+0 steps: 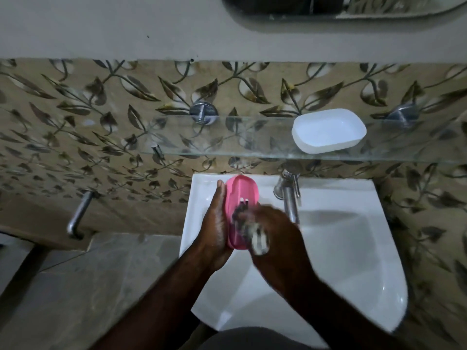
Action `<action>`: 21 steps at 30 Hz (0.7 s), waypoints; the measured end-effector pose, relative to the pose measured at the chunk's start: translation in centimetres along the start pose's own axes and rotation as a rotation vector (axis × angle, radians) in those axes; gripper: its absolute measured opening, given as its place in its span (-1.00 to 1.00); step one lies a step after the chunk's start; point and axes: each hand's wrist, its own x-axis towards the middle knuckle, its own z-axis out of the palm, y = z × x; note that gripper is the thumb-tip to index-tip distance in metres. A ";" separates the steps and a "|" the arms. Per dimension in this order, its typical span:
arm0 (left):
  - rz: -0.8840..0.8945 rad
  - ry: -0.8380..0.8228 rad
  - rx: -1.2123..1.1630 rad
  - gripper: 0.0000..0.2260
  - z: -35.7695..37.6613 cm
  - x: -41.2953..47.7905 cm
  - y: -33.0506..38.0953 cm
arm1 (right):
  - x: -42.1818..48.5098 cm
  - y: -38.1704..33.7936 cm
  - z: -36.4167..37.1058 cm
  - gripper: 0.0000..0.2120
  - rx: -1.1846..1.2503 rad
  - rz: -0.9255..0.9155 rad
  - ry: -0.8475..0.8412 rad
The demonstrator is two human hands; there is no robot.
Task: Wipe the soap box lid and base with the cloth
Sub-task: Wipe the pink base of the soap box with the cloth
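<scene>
Cloth (249, 229), crumpled, against oval pink base (243, 194)

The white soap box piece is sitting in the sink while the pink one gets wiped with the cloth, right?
No. The white piece sits on the glass shelf, not in the sink; the head view shows it. The pink piece is indeed being wiped with the cloth.

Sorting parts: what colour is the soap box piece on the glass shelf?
White; that soap box piece shows in head view.
</scene>
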 end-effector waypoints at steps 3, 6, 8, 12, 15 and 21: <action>-0.019 0.049 0.020 -0.18 -1.4 0.7 -0.2 | -0.3 0.0 1.0 -0.62 -0.076 -0.053 -0.064; 0.054 0.012 0.033 -0.38 -1.2 1.0 -0.1 | 3.0 -0.5 1.3 -0.70 -0.078 -0.109 0.043; 0.118 -0.039 0.054 -0.50 -0.9 1.0 -0.4 | 4.7 -0.8 1.2 -0.75 -0.109 -0.148 0.115; 0.208 -0.030 0.139 -0.56 -0.9 1.0 -0.3 | 6.1 -0.2 1.0 -0.71 -0.204 -0.091 0.094; 0.233 0.032 0.192 -0.51 -1.5 1.3 0.1 | 6.8 0.9 1.6 -0.66 -0.285 0.042 0.058; 0.332 0.012 0.277 -0.57 -1.7 1.9 0.3 | 7.2 2.0 1.9 -0.84 -0.350 0.205 -0.054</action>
